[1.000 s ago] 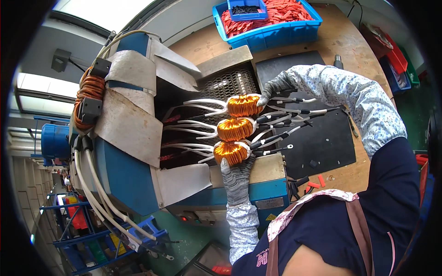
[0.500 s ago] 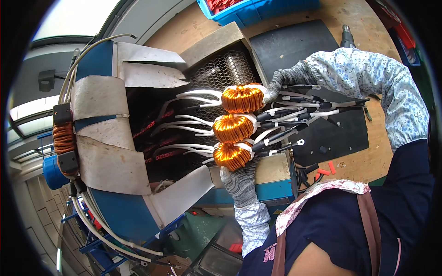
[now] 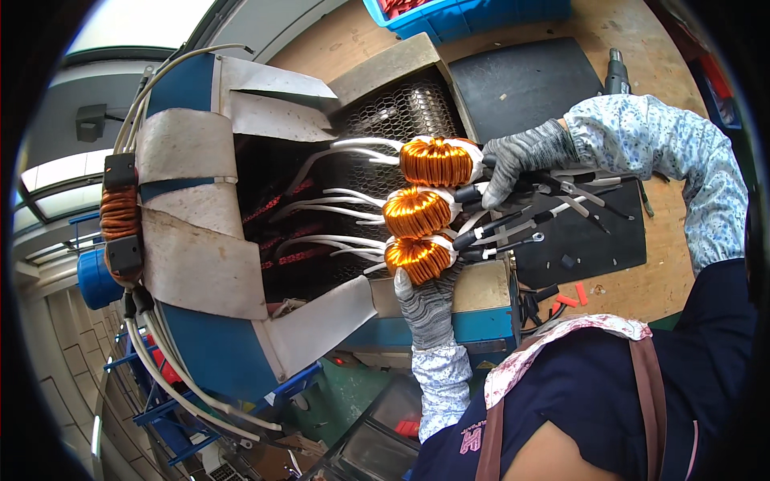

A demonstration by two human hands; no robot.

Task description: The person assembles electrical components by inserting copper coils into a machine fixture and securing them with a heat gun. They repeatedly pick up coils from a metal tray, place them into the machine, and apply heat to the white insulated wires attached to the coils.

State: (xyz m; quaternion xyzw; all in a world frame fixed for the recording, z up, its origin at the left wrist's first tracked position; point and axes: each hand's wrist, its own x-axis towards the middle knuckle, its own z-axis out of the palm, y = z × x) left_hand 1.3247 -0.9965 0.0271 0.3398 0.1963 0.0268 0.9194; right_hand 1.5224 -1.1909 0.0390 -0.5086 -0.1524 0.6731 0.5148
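Three copper-wound toroidal coils stand in a row over the opening of a blue heating machine: the far coil (image 3: 435,163), the middle coil (image 3: 416,213) and the near coil (image 3: 417,259). My gloved left hand (image 3: 429,309) is closed on the near coil, thumb on its front, with the other fingers partly hidden beneath. My gloved right hand (image 3: 525,156) wraps around the black-sleeved leads (image 3: 481,230) just right of the far coil. White leads (image 3: 353,200) run left from the coils into the dark, red-glowing opening.
Bent pale metal flaps (image 3: 188,148) cover the machine's left part. Wire mesh (image 3: 385,116) lines the opening's far side. On the wooden bench are a black mat (image 3: 593,240), a heat gun (image 3: 616,74), red sleeve pieces (image 3: 581,294) and a blue bin (image 3: 473,18).
My right hand has moved from the far coil's right edge onto the leads, and the lead ends have shifted. My left hand stays at the near coil. The whole view has shifted slightly.
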